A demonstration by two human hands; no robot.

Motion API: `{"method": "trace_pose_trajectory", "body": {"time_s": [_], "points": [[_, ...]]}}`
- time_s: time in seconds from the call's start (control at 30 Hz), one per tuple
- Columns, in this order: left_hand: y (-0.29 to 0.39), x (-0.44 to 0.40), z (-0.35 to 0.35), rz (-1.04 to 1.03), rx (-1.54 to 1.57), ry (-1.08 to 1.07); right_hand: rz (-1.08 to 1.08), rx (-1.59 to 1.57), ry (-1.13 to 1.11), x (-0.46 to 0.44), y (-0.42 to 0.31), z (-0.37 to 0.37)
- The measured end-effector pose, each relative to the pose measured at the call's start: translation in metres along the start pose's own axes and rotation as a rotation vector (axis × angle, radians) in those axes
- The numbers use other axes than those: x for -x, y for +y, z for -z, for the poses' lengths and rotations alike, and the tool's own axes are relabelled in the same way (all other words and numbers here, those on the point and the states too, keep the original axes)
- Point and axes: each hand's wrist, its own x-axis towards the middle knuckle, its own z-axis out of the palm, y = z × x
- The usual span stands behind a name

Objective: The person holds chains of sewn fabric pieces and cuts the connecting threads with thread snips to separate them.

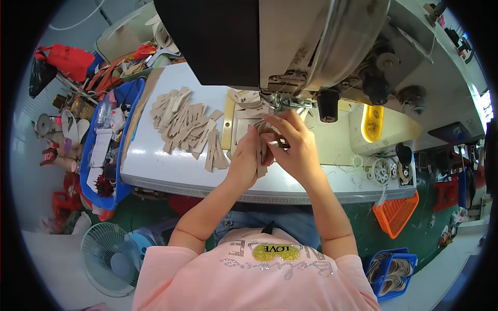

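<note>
My left hand (pixel 246 158) is closed around a beige strip (pixel 261 167), whose lower end sticks out below the fingers. Right beside it, my right hand (pixel 296 147) is closed, its thumb and fingers curled in at the strip's upper part. Something small and dark shows between those fingers, too hidden to name. Both hands are just in front of the needle area of a sewing machine (pixel 290 78). More beige pieces (pixel 246 98) lie beneath the machine head, partly behind my fingers. To the left, a loose pile of beige strips (pixel 187 124) is spread over the white table (pixel 150 163).
A blue basket (pixel 136 98) of odds and ends stands along the table's left end. Bobbins (pixel 382 170) and loose thread lie at the right. An orange basket (pixel 397 215) and a blue crate (pixel 391 272) are below; a fan (pixel 111 259) is at lower left.
</note>
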Motion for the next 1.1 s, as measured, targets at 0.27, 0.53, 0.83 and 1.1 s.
{"method": "trace_pose_trajectory", "body": {"time_s": [0.27, 0.53, 0.83, 1.1], "points": [[-0.005, -0.010, 0.008, 0.143, 0.128, 0.088, -0.117, -0.284, -0.124, 0.015, -0.013, 0.011], [0.007, -0.010, 0.012, -0.091, -0.245, -0.042, -0.294, -0.285, 0.060, 0.003, 0.004, 0.013], [0.012, -0.034, 0.004, -0.053, -0.091, 0.165, -0.105, -0.068, 0.096, 0.006, 0.037, 0.008], [0.012, -0.037, 0.003, -0.045, -0.032, 0.169, -0.098, 0.052, 0.004, 0.001, 0.026, 0.014]]}}
